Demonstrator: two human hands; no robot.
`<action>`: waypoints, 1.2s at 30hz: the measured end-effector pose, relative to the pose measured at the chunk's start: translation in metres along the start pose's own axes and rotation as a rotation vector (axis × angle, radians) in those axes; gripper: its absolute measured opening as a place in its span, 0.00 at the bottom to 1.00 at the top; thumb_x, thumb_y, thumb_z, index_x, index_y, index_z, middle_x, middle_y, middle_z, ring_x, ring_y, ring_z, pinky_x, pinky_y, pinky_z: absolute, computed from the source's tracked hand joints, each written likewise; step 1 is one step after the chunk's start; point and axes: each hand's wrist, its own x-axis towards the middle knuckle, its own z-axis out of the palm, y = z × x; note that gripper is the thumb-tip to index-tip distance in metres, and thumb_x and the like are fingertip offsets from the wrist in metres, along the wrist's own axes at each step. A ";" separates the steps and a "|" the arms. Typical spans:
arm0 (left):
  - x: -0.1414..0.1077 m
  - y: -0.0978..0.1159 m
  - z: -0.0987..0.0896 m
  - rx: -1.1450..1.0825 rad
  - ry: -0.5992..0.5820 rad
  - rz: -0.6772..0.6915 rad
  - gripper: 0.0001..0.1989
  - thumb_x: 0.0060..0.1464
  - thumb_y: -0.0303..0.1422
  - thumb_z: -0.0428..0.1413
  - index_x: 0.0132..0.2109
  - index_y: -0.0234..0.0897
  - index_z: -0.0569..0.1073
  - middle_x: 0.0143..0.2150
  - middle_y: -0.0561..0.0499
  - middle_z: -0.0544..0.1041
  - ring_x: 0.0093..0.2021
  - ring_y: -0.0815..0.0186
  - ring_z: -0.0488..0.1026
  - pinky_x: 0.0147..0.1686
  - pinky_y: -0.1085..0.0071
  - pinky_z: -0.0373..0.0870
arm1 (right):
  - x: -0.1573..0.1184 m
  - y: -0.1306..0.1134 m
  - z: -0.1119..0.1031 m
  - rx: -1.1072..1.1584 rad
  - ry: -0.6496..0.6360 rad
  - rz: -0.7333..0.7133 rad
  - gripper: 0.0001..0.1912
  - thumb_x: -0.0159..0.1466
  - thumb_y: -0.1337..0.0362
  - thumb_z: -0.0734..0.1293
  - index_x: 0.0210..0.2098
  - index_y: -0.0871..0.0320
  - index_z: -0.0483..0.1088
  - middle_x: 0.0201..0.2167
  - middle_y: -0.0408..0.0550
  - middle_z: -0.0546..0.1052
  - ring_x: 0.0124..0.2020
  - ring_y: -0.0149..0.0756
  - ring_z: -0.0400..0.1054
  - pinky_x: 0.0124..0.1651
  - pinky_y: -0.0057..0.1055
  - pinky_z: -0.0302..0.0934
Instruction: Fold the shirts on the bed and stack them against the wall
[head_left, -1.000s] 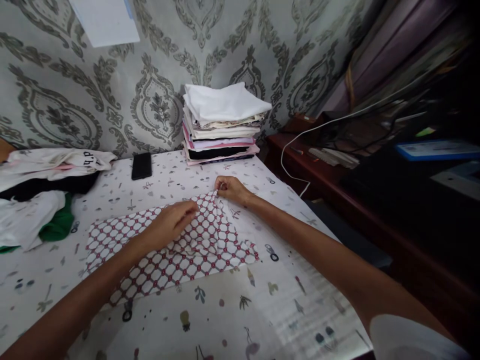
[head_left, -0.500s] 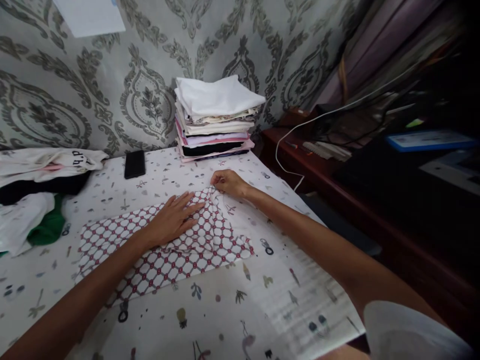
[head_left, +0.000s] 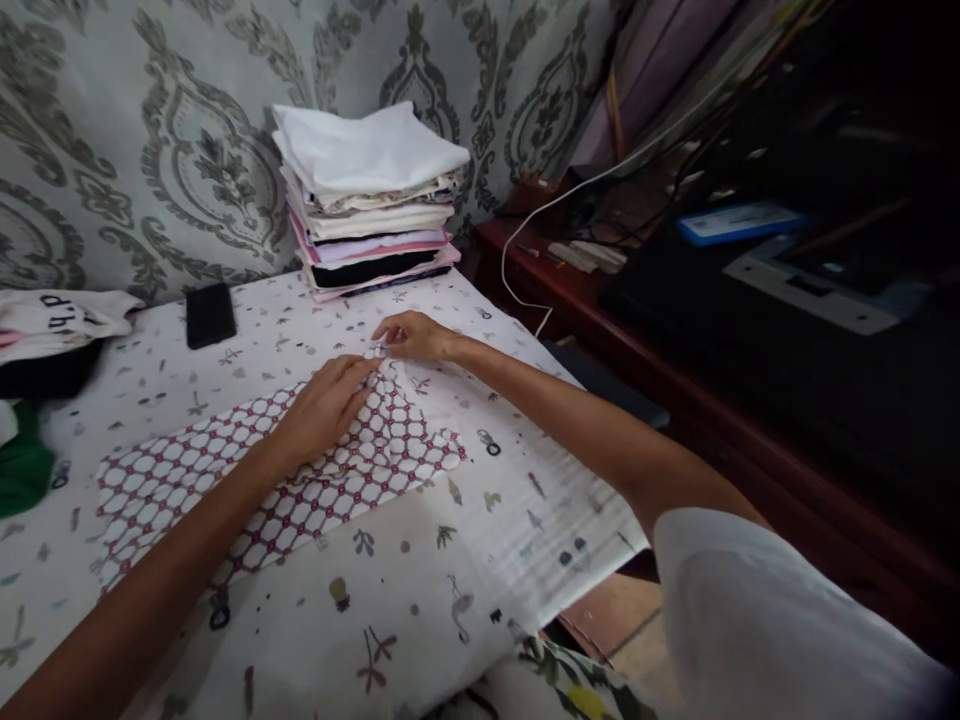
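A white garment with a red and grey lattice pattern (head_left: 300, 515) lies folded on the table, its upper layer wrinkled near the right end. My left hand (head_left: 324, 412) rests palm down on it, fingers stretched toward the far right corner. At that corner my right hand (head_left: 409, 335) pinches the garment's edge between thumb and fingers. The two hands are close together, fingertips nearly meeting. My left forearm hides part of the garment's near left side.
Folded clothes (head_left: 367, 215) stand stacked at the back, against a patterned curtain. Left of them lies a black phone (head_left: 211, 315). Loose clothes (head_left: 56, 335) are heaped at far left. A white cable (head_left: 517, 240) hangs by the dark red furniture (head_left: 637, 355) on the right.
The view has shifted right, so things appear further left. My left hand has slid toward my right hand, its fingers nearer the garment's far corner. My right hand still pinches there.
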 end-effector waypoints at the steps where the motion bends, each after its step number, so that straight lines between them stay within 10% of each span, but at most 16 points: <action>1: 0.001 0.001 0.001 -0.005 0.010 0.001 0.22 0.69 0.36 0.41 0.64 0.37 0.65 0.57 0.40 0.70 0.58 0.56 0.67 0.59 0.56 0.66 | 0.003 0.000 0.001 0.004 -0.010 -0.010 0.15 0.53 0.71 0.72 0.41 0.58 0.78 0.32 0.43 0.74 0.31 0.28 0.67 0.35 0.24 0.61; 20: 0.003 0.012 0.009 -0.018 -0.073 -0.003 0.23 0.68 0.41 0.45 0.66 0.38 0.60 0.63 0.40 0.70 0.62 0.54 0.67 0.61 0.55 0.65 | 0.011 0.006 0.019 0.014 0.187 0.055 0.04 0.55 0.73 0.70 0.28 0.60 0.76 0.21 0.38 0.70 0.24 0.26 0.62 0.30 0.23 0.55; 27: 0.030 0.002 0.006 -0.065 0.073 -0.275 0.12 0.66 0.35 0.46 0.48 0.38 0.72 0.42 0.47 0.78 0.43 0.59 0.75 0.46 0.62 0.71 | 0.006 0.006 0.009 0.134 0.043 -0.115 0.11 0.56 0.72 0.69 0.38 0.57 0.80 0.34 0.43 0.73 0.29 0.26 0.63 0.33 0.23 0.58; 36: 0.078 0.009 0.006 0.181 -0.111 -0.607 0.08 0.59 0.36 0.53 0.36 0.39 0.74 0.39 0.45 0.81 0.42 0.53 0.77 0.37 0.64 0.69 | 0.011 0.005 0.009 0.226 -0.072 -0.082 0.08 0.53 0.74 0.65 0.30 0.60 0.74 0.21 0.37 0.69 0.22 0.25 0.58 0.27 0.23 0.54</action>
